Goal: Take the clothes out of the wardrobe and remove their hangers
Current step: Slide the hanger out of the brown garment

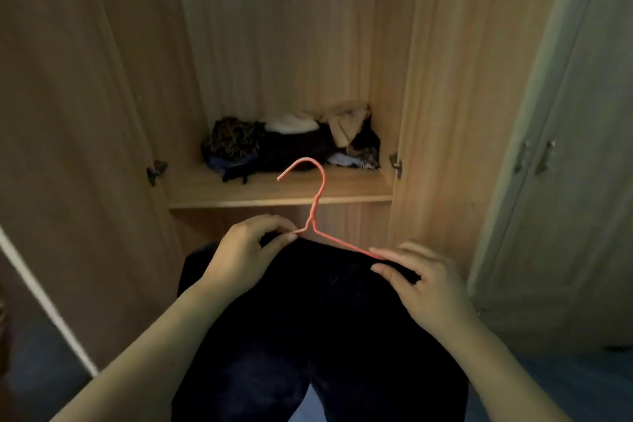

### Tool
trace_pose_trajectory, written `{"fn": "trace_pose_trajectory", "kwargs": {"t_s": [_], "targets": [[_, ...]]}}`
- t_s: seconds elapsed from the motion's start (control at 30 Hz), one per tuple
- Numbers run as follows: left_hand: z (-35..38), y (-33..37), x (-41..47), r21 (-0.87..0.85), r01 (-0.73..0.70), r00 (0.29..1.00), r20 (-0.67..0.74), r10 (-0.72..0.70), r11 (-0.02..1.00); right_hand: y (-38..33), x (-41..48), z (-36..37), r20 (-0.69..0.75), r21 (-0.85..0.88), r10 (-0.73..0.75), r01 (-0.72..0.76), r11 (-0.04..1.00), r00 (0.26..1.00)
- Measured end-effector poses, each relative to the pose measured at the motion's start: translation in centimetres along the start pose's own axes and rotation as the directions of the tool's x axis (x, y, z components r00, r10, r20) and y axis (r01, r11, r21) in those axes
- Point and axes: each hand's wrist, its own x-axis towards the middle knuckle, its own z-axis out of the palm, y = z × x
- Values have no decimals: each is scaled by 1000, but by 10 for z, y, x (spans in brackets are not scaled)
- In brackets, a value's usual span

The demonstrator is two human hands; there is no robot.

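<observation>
Still hangered — dark garment [318, 319], pink hanger [317, 195]

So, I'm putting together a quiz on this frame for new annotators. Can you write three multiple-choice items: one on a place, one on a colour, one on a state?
1. Where does the pile of clothes lie?
A. on the wardrobe shelf
B. on the floor
C. on a bed

2. What colour is the hanger?
A. white
B. pink
C. green

3. Where is the dark garment?
A. fully off the hanger
B. on the hanger
C. hanging from a rail

Answers:
1 A: the pile sits at the back of the shelf.
2 B: the hook and arm show pink.
3 B: the left hand and right hand hold the garment draped over the hanger's arms.
</observation>
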Motion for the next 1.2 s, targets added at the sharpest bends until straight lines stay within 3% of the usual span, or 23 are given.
{"fn": "trace_pose_trajectory", "kwargs": {"t_s": [0.27, 0.43, 0.67, 0.77, 0.93, 1.1, 1.2], "targets": [[-17, -68, 208, -7, -122, 978, -169, 119, 992, 66, 216, 34, -154, -188, -195, 165, 968, 969], [-33, -94, 356, 18, -299, 892, -351, 286, 954, 87, 359, 26, -296, -350, -329, 219, 911, 897], [-40, -125, 536, 233, -330, 827, -395, 399, 915, 101, 547, -28, -413, -552, -385, 109, 827, 825], [-46, -122, 607, 189, -391, 810, -395, 434, 901, 95, 619, -52, -445, -645, -468, 89, 759, 764], [-56, -103, 701, 166, -473, 749, -441, 494, 865, 101, 703, -75, -486, -713, -470, -23, 701, 737], [-54, -83, 787, 147, -542, 700, -465, 542, 827, 124, 783, -92, -546, -689, -393, -130, 713, 740], [-51, -66, 843, 165, -555, 690, -456, 562, 815, 133, 839, -112, -586, -676, -398, -155, 721, 706]]}}
